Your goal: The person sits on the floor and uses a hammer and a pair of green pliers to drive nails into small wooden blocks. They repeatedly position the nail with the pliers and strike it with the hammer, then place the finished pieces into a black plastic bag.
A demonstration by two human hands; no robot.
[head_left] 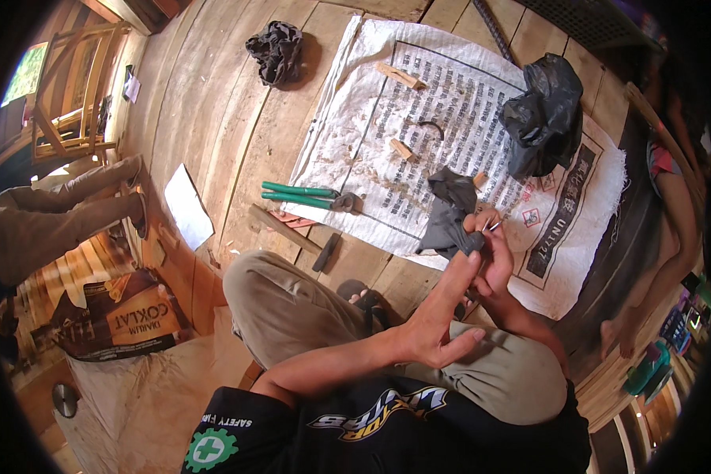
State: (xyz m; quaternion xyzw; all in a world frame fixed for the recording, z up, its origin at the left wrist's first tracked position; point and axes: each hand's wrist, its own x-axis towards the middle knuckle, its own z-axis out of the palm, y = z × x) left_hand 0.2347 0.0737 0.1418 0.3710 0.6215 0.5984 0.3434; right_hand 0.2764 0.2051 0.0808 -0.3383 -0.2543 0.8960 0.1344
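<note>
My right hand is closed on a bunched dark grey cloth. A thin, shiny metal piece sticks out by its fingers, too small to name. My left hand reaches up from the left, fingers stretched toward the cloth's lower end and thumb held apart. Its fingertips seem to touch the cloth. Beneath lies a flattened white woven sack with dark print. On it are wood pieces, a curved dark strip and a crumpled black plastic bag.
Green-handled pincers rest at the sack's left edge, beside a wooden-handled hammer. A black crumpled cloth and white paper lie on the plank floor. Another person's legs are at left; a bare leg shows at right.
</note>
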